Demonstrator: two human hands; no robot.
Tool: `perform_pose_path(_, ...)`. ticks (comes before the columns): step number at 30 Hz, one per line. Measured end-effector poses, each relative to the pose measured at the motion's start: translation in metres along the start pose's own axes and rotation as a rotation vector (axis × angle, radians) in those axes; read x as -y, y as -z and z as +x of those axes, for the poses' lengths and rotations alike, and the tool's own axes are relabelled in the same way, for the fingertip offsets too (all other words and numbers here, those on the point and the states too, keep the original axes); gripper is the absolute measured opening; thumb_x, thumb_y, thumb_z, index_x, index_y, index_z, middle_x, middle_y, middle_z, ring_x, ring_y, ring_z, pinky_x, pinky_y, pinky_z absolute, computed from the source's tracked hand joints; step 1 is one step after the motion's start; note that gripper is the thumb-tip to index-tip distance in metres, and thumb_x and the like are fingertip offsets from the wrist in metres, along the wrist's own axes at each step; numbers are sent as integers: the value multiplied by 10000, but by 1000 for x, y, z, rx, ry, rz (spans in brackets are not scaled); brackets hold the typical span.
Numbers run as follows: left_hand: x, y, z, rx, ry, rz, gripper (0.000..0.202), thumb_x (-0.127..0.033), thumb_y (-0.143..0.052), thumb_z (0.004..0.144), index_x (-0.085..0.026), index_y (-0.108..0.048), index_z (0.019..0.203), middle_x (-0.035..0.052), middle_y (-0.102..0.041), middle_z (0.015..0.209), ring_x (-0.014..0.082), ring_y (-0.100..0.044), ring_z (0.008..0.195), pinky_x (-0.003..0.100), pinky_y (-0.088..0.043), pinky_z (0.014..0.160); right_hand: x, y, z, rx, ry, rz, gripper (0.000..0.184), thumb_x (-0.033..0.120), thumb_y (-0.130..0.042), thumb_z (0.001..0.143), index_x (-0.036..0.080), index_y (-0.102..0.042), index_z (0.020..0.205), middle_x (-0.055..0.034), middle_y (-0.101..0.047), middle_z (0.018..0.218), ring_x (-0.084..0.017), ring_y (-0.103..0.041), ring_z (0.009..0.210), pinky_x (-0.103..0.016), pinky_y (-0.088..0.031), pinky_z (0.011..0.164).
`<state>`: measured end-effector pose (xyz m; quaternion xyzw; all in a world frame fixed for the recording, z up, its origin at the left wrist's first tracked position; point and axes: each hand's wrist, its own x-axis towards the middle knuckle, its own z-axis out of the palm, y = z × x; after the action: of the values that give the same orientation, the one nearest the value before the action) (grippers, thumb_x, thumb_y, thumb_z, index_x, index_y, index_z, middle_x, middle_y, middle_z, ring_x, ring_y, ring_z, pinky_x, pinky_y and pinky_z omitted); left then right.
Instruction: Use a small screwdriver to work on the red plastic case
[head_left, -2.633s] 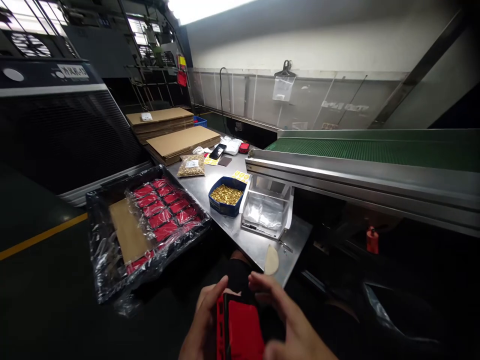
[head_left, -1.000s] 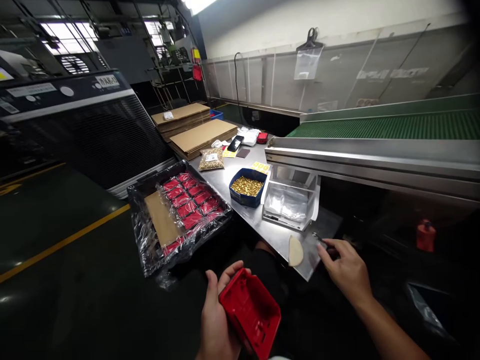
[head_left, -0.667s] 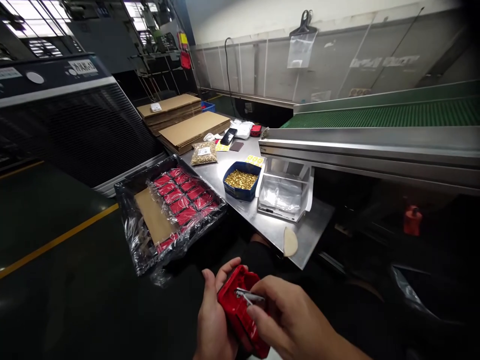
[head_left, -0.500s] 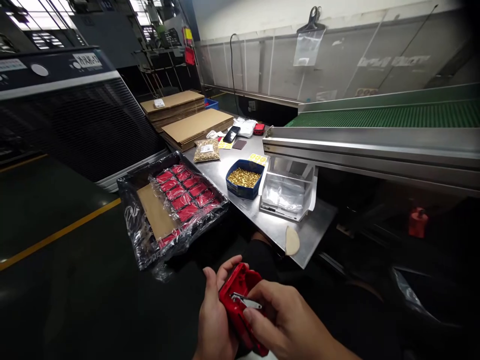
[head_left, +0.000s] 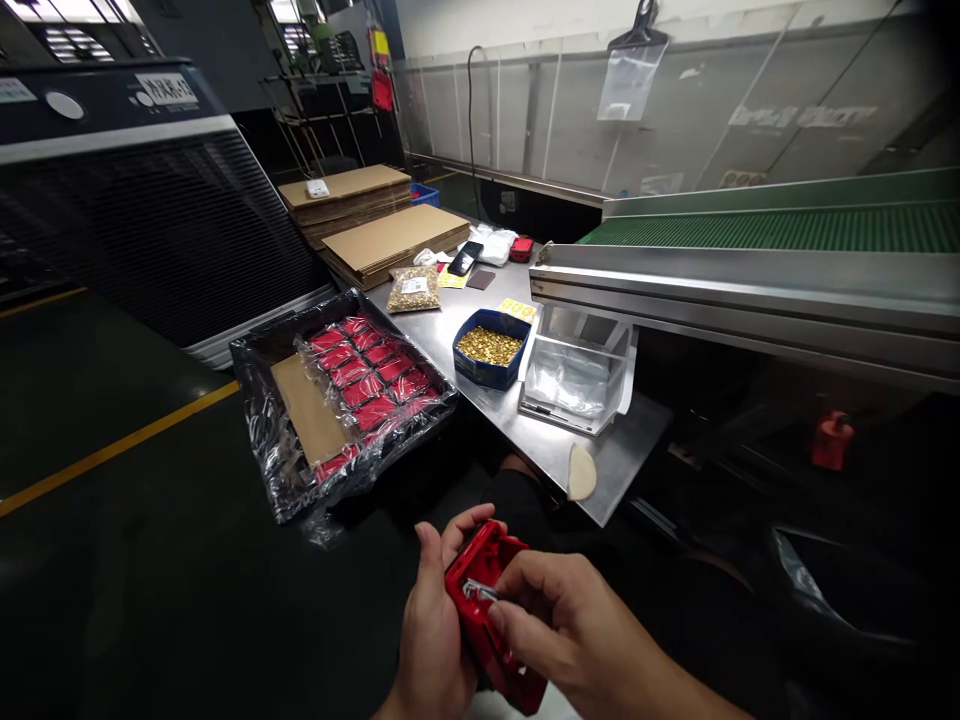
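A red plastic case [head_left: 480, 550], hollow on the side facing me, lies tilted in my left hand [head_left: 435, 625], whose fingers wrap round its back and left edge. My right hand [head_left: 555, 620] reaches over the case from the right. Between its thumb and forefinger is a small shiny metal piece [head_left: 478, 590], its far end inside the hollow of the case. The right fingers cover part of the metal piece and the lower part of the case. Both hands are low in the view, in front of the metal table [head_left: 510, 425].
On the left, a plastic-lined black crate [head_left: 255, 440] holds several red cases. A blue bin [head_left: 487, 374] of small gold parts stands beside a clear-lidded box [head_left: 577, 385]. Behind are a bag of gold parts [head_left: 414, 290] and cardboard stacks [head_left: 394, 240]. A green conveyor [head_left: 780, 230] runs right.
My right thumb and forefinger have tilted the metal piece, so less of it shows beyond the fingertips. Both hands and the case sit slightly further right. The surroundings have shifted slightly with the camera.
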<state>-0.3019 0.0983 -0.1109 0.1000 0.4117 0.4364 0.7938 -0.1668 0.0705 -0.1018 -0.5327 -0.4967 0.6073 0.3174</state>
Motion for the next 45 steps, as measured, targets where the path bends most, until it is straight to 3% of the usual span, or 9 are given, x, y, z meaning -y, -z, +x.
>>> perform_pose_path(3,1,0,-1,-17,55,-39,678,-716,-462,886,-143,-564,1234,151,-657,1067,326,-648,975,393,-511,813,-1,4,-2,-60,64,-33,163,289,-562,878,159,-636,813,-8,-607,694,-101,-469,557,-214,-320,488)
perform_pose_path(6,1,-1,-2,-26,107,-58,653,-698,-437,905,-142,-569,1220,150,-657,1045,319,-664,915,410,-526,800,0,9,-4,-152,203,-238,105,266,-600,843,174,-650,837,0,-579,684,-100,-468,554,-218,-330,499)
perform_pose_path(10,0,-2,-2,-16,154,-82,637,-686,-449,909,-143,-567,1219,154,-658,1041,316,-658,952,405,-528,842,6,15,-5,-139,340,-455,138,220,-613,823,205,-690,936,-20,-589,783,-111,-522,630,-219,-370,547)
perform_pose_path(17,1,-3,0,-32,219,-95,585,-640,-463,930,-125,-601,1169,153,-660,1061,312,-654,991,392,-528,881,12,24,-2,-48,374,-473,184,203,-619,851,245,-676,1021,-12,-601,891,-110,-557,724,-207,-420,619)
perform_pose_path(27,3,-3,0,18,222,-25,561,-617,-433,956,-113,-618,1118,132,-683,999,280,-641,1039,331,-499,929,18,32,-5,-4,409,-593,138,141,-606,837,198,-654,954,-8,-577,840,-105,-536,691,-198,-420,618)
perform_pose_path(34,8,0,1,14,285,-12,531,-616,-455,948,-156,-582,1179,130,-683,1013,290,-672,951,385,-535,857,17,41,-4,92,442,-532,160,89,-565,857,203,-630,949,7,-530,802,-90,-494,678,-166,-398,612)
perform_pose_path(37,8,1,1,31,277,-27,556,-618,-436,953,-133,-572,1188,148,-677,1025,294,-675,935,375,-538,833,13,45,-6,61,424,-515,167,100,-559,863,210,-640,960,12,-538,797,-78,-481,640,-183,-368,570)
perform_pose_path(40,7,2,1,25,273,-21,622,-638,-406,948,-88,-557,1197,190,-668,1032,330,-678,896,397,-542,782,5,45,-10,-49,417,-497,118,173,-578,881,204,-654,967,4,-566,777,-87,-504,637,-207,-375,573)
perform_pose_path(45,6,4,1,27,233,-51,674,-681,-393,925,-93,-537,1221,197,-659,1041,375,-664,916,432,-530,776,-4,31,-17,-160,336,-466,121,251,-593,879,200,-660,965,-5,-586,754,-97,-527,614,-219,-382,551)
